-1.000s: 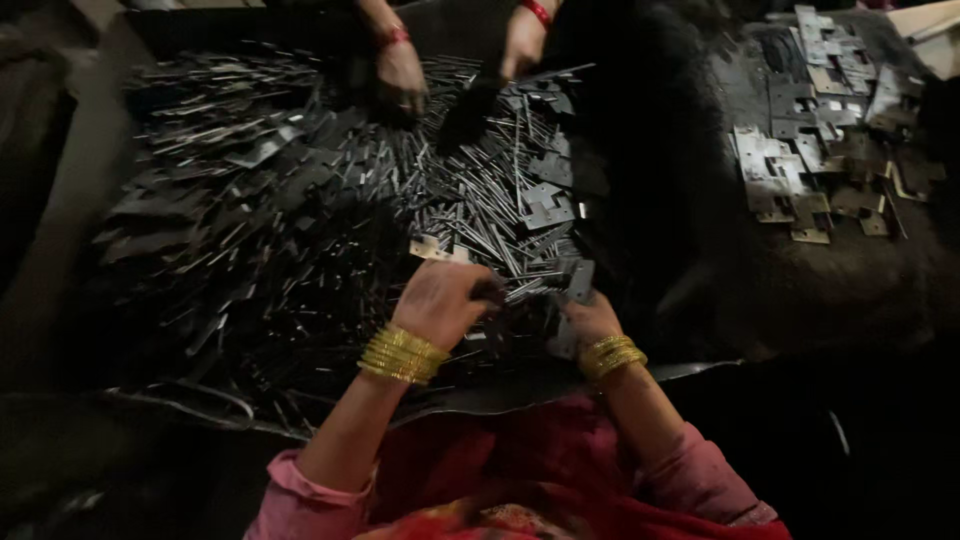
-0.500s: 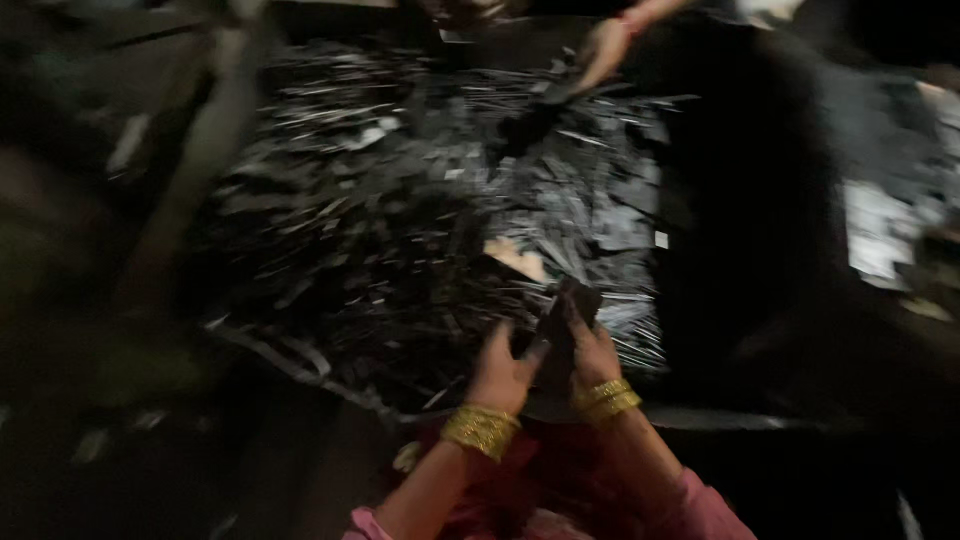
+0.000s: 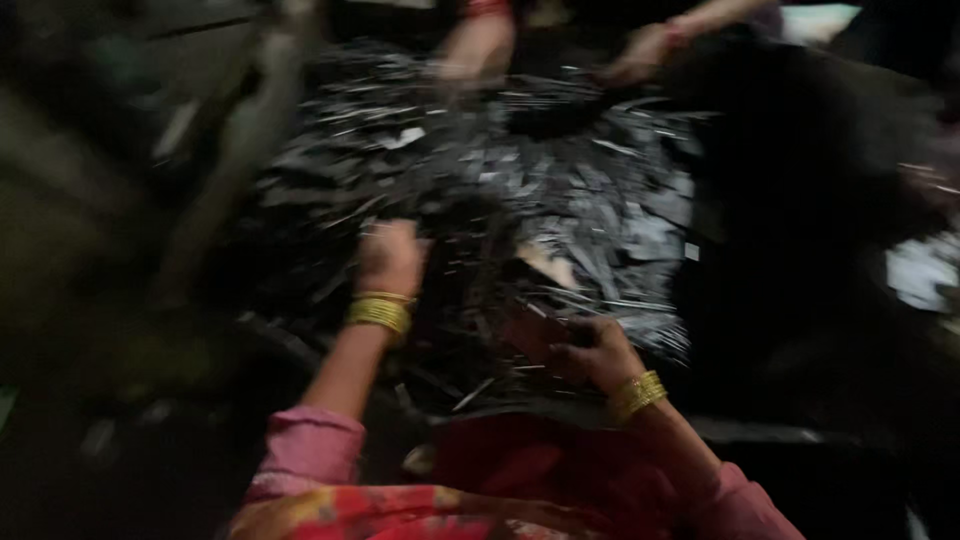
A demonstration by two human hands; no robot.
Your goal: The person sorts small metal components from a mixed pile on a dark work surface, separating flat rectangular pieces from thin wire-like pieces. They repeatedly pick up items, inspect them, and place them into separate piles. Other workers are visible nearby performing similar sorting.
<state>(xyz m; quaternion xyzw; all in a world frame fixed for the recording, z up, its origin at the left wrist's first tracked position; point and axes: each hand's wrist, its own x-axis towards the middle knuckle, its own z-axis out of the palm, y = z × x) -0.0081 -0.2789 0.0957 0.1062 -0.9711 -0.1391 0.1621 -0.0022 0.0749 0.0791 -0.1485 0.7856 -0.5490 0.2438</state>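
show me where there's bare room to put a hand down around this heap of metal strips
Dark bare surface lies right of the pile of metal strips. The blurred left side looks free. It is crowded between the left hand and right hand, and at the far edge by another person's hands.

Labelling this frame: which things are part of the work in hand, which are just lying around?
In hand:
left hand, reaching into the pile
right hand, on dark pieces; grip too blurred to tell
pile of dark metal strips

Lying about:
pale pieces at far right
another person's hands at the far side
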